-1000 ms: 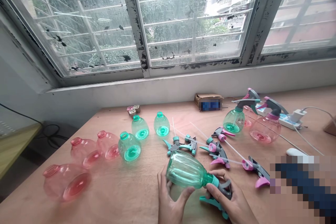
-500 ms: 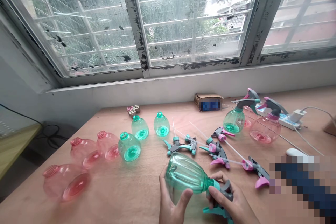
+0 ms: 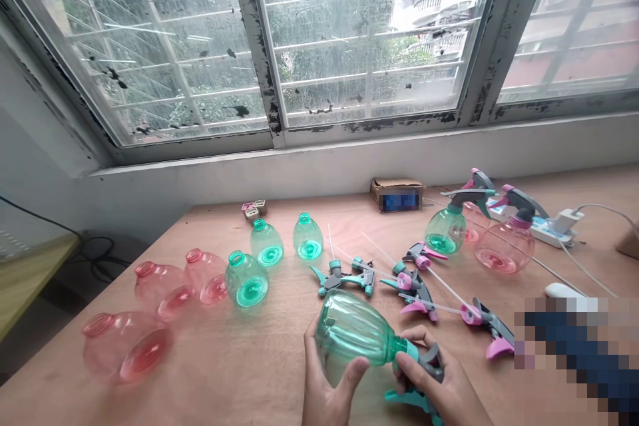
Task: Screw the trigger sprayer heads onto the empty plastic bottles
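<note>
Toward the desk's (image 3: pixel 239 373) near edge, left hand (image 3: pixel 323 391) is cupping the green bottle (image 3: pixel 354 329), fingers (image 3: pixel 351 378) spread around it; right hand (image 3: pixel 446 383) is pinching the spray head (image 3: pixel 430 362) at the bottle's neck (image 3: pixel 397 349). Should be keeping both coaxial, turning gently.

The head-worn camera looked forward and down over the desk (image 3: pixel 239 366), close to the left hand (image 3: pixel 327 393) at six o'clock and right hand (image 3: pixel 446 383) at five, facing the window (image 3: pixel 359 46) at twelve.

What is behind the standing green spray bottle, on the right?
A pink spray bottle: its head and part of its body show. The green spray bottle hides its neck.
</note>
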A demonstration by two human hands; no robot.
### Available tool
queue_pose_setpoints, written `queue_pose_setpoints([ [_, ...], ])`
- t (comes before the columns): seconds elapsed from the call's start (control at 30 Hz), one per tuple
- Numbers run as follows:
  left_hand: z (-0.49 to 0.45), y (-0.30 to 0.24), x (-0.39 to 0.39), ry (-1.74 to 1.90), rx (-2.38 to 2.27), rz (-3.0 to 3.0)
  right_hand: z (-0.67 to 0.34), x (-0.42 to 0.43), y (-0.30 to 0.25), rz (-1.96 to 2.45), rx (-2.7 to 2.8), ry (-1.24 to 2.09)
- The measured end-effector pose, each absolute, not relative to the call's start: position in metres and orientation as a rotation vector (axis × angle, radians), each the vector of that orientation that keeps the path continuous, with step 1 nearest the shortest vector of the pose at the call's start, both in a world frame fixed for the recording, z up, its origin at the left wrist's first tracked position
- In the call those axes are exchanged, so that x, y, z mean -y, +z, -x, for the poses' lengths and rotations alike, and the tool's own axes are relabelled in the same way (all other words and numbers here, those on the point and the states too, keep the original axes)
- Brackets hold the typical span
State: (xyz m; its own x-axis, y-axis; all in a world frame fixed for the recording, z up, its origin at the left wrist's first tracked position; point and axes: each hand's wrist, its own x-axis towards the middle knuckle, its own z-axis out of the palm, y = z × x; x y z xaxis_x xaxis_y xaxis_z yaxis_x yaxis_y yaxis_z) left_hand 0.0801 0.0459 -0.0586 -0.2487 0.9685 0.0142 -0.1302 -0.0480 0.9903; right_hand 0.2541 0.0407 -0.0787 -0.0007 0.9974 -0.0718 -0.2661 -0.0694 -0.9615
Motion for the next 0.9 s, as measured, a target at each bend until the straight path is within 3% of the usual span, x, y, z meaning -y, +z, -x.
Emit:
queue_pose_setpoints([
  [0.9,-0.077,-0.072,-0.051,1.467,-1.286,-1.102,-0.251,-0.043,-0.074,1.034,0.861,1.354],
])
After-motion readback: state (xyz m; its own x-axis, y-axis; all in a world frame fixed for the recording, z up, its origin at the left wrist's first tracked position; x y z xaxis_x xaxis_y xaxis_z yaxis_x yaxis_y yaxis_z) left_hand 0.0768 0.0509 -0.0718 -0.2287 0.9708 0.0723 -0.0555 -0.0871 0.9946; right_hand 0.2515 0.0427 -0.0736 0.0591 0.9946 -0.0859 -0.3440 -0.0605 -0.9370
